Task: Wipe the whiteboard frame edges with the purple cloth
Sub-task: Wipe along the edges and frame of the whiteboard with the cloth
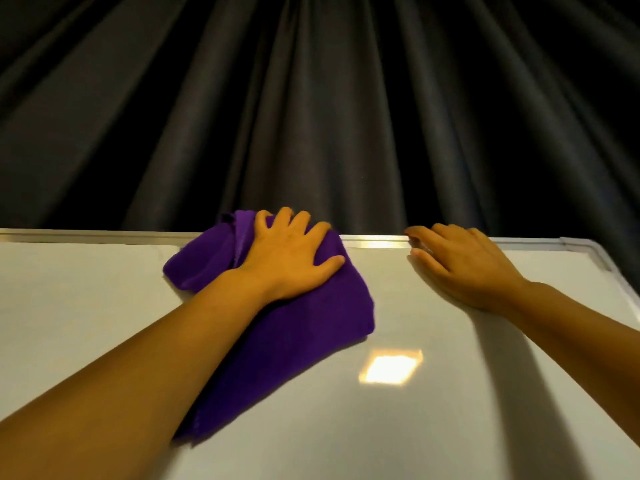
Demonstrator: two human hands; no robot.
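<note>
Dark pleated curtain [311, 98] across the whole upper field, hanging in folds behind everything. Below it, white whiteboard [415, 393], glossy, with a bright square glare toward 5 o'clock of centre. Silver frame edge [374, 241] along the board's top, bending down at the rounded corner near 3 o'clock.

Purple cloth [311, 313] spread flat on the board at centre, bunched top lapping over the frame toward 12 o'clock, long tail trailing to 7 o'clock under the forearm. Left hand [287, 258] pressed palm-down on the cloth, forearm reaching in from 8 o'clock, fingers [301, 221] splayed, tips hooked over the top rim, thumb out toward 3 o'clock; grip apart, flat on the cloth, not clenched. Right hand [464, 265] just beside, at 3 o'clock of the cloth, apart from it, forearm entering from 4 o'clock; palm on bare board, fingertips [414, 233] resting on the frame, grip loose and empty.
</note>
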